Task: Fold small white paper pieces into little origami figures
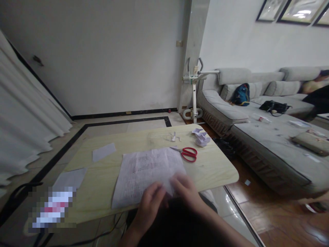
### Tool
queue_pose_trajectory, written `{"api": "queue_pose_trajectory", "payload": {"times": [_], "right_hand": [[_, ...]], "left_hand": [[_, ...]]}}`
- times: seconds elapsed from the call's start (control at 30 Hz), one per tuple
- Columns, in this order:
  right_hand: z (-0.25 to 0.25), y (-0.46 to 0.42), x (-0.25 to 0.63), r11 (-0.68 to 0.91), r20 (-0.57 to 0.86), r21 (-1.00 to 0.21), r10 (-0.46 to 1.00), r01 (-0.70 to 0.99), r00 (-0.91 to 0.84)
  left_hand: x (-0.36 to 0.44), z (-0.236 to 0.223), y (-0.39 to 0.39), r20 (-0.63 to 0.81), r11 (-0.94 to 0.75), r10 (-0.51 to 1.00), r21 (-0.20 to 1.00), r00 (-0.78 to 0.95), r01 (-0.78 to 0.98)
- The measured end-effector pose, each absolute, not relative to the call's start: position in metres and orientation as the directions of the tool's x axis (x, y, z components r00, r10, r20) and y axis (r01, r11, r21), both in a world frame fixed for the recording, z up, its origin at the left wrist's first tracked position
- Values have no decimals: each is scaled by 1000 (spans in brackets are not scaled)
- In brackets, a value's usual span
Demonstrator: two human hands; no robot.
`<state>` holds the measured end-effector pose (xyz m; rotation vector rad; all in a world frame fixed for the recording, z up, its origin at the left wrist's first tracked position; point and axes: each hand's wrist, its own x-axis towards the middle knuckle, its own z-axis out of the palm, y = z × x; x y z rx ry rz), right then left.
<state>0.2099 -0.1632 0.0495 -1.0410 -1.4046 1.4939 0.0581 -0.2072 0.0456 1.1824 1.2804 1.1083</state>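
Observation:
A large creased sheet of paper (149, 168) covered in faint writing lies on the pale wooden table (213, 168) in front of me. My left hand (152, 199) is at its near edge, fingers curled together on the paper. Close beside it, my right hand (185, 188) is over the near right corner of the sheet, its fingers bent and smeared by motion. Scissors (189, 154) with red handles lie just beyond the sheet's far right corner, blades apart from both hands and pointing left.
Crumpled paper (202, 138) sits at the table's far right, with thin paper scraps (174, 138) nearby. Two smaller paper pieces, one a white slip (104, 152), lie on the left. A grey sofa (272, 137) and an exercise machine (194, 92) stand beyond; a person (317, 85) is on the sofa.

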Motion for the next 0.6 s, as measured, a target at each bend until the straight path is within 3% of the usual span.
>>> {"api": "queue_pose_trajectory", "payload": {"times": [0.17,0.33,0.47,0.6], "right_hand": [[48,-164,209,-75,-44,-995,933,-73,-356],[42,-163,207,-81,-40,-992,930,-99,-365],[45,-162,205,-93,-59,-993,931,-78,-360],[48,-162,204,-121,-80,-988,933,-96,-350]], "left_hand": [[57,38,-207,-84,88,995,993,-53,81],[53,29,-202,164,-101,969,946,-185,308],[49,31,-199,401,-316,912,813,-79,489],[49,32,-200,429,-377,903,755,30,537]]}}
